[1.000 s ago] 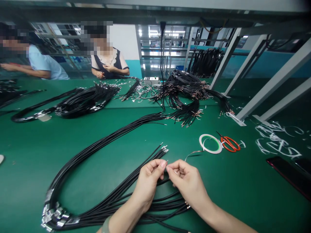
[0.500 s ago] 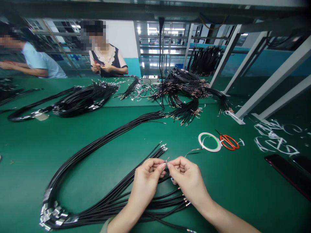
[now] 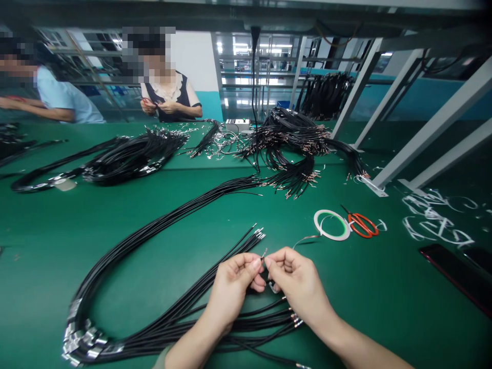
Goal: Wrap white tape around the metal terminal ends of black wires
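My left hand [image 3: 232, 289] pinches a thin black cable near its stripped tip [image 3: 264, 253], which sticks up between thumb and forefinger. Close beside it, my right hand [image 3: 302, 287] is closed, thumb against forefinger; anything in that pinch is too small to make out. A small pale piece [image 3: 273, 287] shows under the right fingers. Around and beneath both hands lies a long bundle of black cables [image 3: 172, 215], curved like a U. Silvery tape [image 3: 82, 338] wraps its bend. Some loose cable ends [image 3: 259, 234] point up just beyond my left hand.
A white-and-green tape roll [image 3: 332, 224] and orange-handled scissors [image 3: 362, 225] lie to the right, with white scraps [image 3: 434, 220] and a dark phone [image 3: 457, 277] beyond. Piles of black cables [image 3: 288, 133] stand at the back. Grey frame posts [image 3: 434, 123] rise at right. Two people work across the table.
My left hand has shifted slightly right and its lower fingers have loosened a little. The cable tip has turned more upright. My right hand stays nearly still.
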The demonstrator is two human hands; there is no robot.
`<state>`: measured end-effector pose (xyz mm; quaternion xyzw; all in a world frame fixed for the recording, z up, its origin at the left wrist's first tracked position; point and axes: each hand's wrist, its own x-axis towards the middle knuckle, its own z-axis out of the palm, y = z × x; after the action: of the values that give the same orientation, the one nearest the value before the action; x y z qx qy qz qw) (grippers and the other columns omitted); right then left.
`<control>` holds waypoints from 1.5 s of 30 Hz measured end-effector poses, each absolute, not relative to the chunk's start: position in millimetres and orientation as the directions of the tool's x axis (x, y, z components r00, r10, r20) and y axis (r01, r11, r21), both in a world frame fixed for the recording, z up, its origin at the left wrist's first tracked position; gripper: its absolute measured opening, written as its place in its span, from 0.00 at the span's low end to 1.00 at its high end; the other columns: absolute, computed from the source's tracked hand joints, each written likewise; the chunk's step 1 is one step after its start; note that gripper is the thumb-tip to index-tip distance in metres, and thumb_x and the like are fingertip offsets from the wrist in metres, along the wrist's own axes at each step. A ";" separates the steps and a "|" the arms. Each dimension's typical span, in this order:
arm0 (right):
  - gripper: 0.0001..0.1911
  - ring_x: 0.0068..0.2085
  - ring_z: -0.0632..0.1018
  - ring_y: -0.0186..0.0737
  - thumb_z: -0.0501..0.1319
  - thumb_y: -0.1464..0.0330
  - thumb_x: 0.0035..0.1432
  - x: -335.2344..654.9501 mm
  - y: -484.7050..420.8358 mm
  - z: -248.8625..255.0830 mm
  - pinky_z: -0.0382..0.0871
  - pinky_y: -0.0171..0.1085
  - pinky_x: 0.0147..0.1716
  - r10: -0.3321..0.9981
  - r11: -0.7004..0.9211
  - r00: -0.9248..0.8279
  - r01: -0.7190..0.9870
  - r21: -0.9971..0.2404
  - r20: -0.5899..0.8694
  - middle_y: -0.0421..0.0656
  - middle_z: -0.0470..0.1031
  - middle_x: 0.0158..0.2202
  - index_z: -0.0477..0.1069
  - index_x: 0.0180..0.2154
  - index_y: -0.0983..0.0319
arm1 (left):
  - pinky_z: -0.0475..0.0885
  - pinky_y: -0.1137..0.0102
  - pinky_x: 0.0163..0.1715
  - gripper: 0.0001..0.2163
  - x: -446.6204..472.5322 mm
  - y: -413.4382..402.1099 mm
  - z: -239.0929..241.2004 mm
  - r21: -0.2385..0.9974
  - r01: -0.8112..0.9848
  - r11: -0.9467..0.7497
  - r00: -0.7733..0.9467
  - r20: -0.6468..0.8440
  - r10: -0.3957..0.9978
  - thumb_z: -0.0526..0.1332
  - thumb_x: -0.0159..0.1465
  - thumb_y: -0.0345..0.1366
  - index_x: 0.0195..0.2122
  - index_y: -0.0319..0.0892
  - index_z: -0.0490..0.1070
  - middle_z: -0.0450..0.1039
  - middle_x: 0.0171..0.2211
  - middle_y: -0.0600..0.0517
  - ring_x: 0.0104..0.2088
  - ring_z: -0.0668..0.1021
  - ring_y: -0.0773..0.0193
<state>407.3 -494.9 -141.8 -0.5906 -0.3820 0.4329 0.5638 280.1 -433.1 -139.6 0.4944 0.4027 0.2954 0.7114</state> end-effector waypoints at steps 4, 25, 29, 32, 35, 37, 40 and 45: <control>0.12 0.20 0.69 0.28 0.61 0.62 0.57 407.8 -493.2 -139.7 0.63 0.28 0.19 0.942 -0.088 0.316 -0.105 -0.991 -0.118 0.38 0.71 0.22 0.70 0.30 0.65 | 0.68 0.78 0.23 0.10 280.2 -433.2 -136.7 0.943 -0.018 0.333 0.517 -0.276 0.810 0.63 0.58 0.38 0.29 0.35 0.72 0.71 0.18 0.54 0.19 0.72 0.72; 0.13 0.17 0.67 0.26 0.65 0.61 0.52 411.0 -488.2 -145.8 0.64 0.25 0.15 0.925 -0.120 0.340 -0.160 -0.980 -0.169 0.37 0.70 0.19 0.71 0.28 0.66 | 0.74 0.76 0.26 0.11 280.7 -428.8 -145.5 0.955 0.062 0.289 0.456 -0.284 0.844 0.68 0.52 0.36 0.32 0.36 0.72 0.76 0.23 0.51 0.24 0.78 0.67; 0.14 0.17 0.68 0.26 0.65 0.60 0.52 410.1 -488.5 -146.1 0.64 0.26 0.15 0.929 -0.129 0.329 -0.147 -0.981 -0.171 0.38 0.72 0.20 0.72 0.29 0.66 | 0.74 0.75 0.25 0.09 281.5 -429.2 -147.2 0.965 0.101 0.243 0.431 -0.262 0.863 0.66 0.55 0.37 0.32 0.35 0.73 0.77 0.23 0.49 0.25 0.79 0.65; 0.14 0.16 0.68 0.26 0.65 0.60 0.52 410.6 -488.7 -145.8 0.63 0.26 0.15 0.929 -0.137 0.323 -0.147 -0.980 -0.178 0.38 0.72 0.20 0.73 0.29 0.67 | 0.74 0.75 0.24 0.09 282.0 -429.6 -143.7 0.957 0.092 0.275 0.453 -0.286 0.845 0.66 0.55 0.37 0.31 0.35 0.73 0.77 0.21 0.48 0.23 0.79 0.64; 0.14 0.16 0.68 0.26 0.66 0.60 0.51 411.4 -489.0 -145.8 0.63 0.26 0.15 0.927 -0.155 0.315 -0.166 -0.974 -0.201 0.38 0.72 0.19 0.72 0.28 0.67 | 0.74 0.74 0.23 0.10 281.3 -429.3 -141.1 0.945 0.067 0.319 0.475 -0.311 0.823 0.66 0.55 0.38 0.30 0.34 0.73 0.77 0.20 0.48 0.22 0.79 0.64; 0.14 0.16 0.68 0.26 0.65 0.60 0.52 411.8 -488.8 -146.0 0.62 0.26 0.15 0.927 -0.164 0.308 -0.180 -0.970 -0.214 0.38 0.72 0.19 0.72 0.29 0.67 | 0.74 0.74 0.23 0.11 280.1 -429.0 -140.8 0.941 0.038 0.336 0.495 -0.310 0.812 0.66 0.55 0.38 0.29 0.34 0.72 0.76 0.21 0.49 0.22 0.79 0.64; 0.14 0.16 0.68 0.25 0.65 0.60 0.52 412.0 -488.4 -146.3 0.62 0.26 0.15 0.929 -0.167 0.299 -0.196 -0.966 -0.221 0.37 0.71 0.19 0.72 0.29 0.67 | 0.74 0.74 0.23 0.11 278.2 -429.1 -140.8 0.932 0.004 0.361 0.516 -0.312 0.798 0.66 0.55 0.39 0.30 0.33 0.72 0.76 0.22 0.49 0.21 0.78 0.66; 0.14 0.16 0.68 0.25 0.65 0.61 0.53 413.1 -489.0 -145.8 0.62 0.26 0.16 0.942 -0.145 0.267 -0.226 -0.963 -0.204 0.38 0.72 0.20 0.73 0.29 0.67 | 0.72 0.77 0.21 0.10 276.4 -429.8 -138.1 0.897 -0.046 0.440 0.565 -0.340 0.752 0.66 0.56 0.38 0.29 0.33 0.72 0.75 0.23 0.50 0.20 0.76 0.69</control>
<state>413.1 -489.0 -145.8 -0.5562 -0.3220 0.5127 0.5693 276.4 -429.8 -138.1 0.4586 0.3849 0.2637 0.7563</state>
